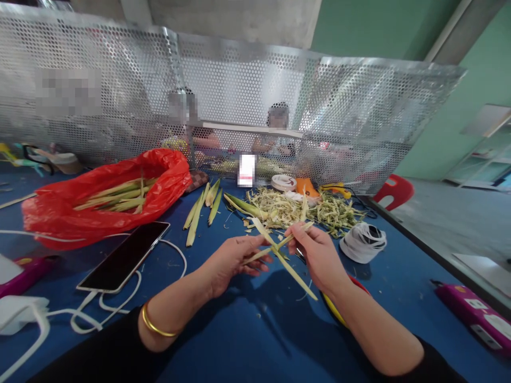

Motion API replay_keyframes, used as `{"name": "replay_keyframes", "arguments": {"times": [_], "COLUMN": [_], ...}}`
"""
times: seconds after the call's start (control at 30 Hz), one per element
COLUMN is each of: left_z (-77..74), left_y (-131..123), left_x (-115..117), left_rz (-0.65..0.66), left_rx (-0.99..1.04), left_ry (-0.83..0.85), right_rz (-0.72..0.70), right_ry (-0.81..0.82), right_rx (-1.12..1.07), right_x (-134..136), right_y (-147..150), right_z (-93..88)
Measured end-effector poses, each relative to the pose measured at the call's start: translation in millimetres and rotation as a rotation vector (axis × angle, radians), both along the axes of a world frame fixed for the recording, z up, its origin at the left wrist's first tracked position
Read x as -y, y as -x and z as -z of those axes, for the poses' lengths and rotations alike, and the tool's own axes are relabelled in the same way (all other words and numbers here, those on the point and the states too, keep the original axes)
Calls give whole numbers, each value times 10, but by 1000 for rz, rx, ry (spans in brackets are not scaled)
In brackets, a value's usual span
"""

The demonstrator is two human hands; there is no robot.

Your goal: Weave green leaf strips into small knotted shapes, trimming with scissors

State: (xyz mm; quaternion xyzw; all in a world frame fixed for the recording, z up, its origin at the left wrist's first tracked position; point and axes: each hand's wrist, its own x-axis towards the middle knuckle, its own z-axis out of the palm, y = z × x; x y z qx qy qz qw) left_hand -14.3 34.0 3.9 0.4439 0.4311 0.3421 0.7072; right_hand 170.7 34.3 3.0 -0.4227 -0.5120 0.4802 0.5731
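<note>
In front of me, pale green leaf strips [294,275] cross one another in the air above the blue table. My left hand [233,258] is closed on them from the left, thumb on top and fingers beneath. From the right, my right hand [318,255] pinches the end of one strip between thumb and fingers. A yellow and red curved handle [334,309] shows partly under my right wrist; the rest of that tool is hidden. Just beyond my hands lies a heap of shredded leaf pieces [281,207], with several whole leaves [196,218] to its left.
A red plastic bag [51,213] with leaves stands at the left, near a cabled phone [123,258]. White tape or ribbon on a spool [362,243] is at the right. A perforated metal screen [247,80] closes off the back, people behind it. Purple power strips [471,314] lie at both sides.
</note>
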Motion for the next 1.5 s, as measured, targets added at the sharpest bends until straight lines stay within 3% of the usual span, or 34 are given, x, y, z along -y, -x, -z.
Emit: {"name": "replay_keyframes", "arguments": {"times": [0.1,0.27,0.43,0.53,0.63,0.77,0.87,1.0,1.07,1.17,1.3,1.5], "left_z": [27,74,-25,-53,6,83,71,34,45,109,199,161], "left_y": [-39,-85,-99,-108,-128,-153,-159,-175,-193,-227,-255,-246], "left_x": [52,59,103,127,131,134,138,159,184,228,259,256], "left_rz": [85,0,88,48,24,100,31,-26,34,148,236,243], "left_rx": [-34,-102,-132,-122,-61,10,-72,-251,-336,-412,-358,-338], "left_ry": [-38,-39,-128,-114,-63,-9,-46,-96,-148,-240,-247,-143], "right_rz": [-74,-32,-22,-53,-53,-43,11,276,249,37,-106,-35], "right_ry": [1,8,31,31,58,91,18,-303,-420,-411,-255,-91], "right_rx": [65,115,120,107,77,54,198,656,872,992,924,606], "right_x": [19,17,-2,3,26,50,47,61,91,151,195,130], "right_y": [33,41,9,5,37,78,42,-34,-28,45,126,37], "right_z": [20,10,5,6,21,45,26,-54,-79,-61,2,-30]}}
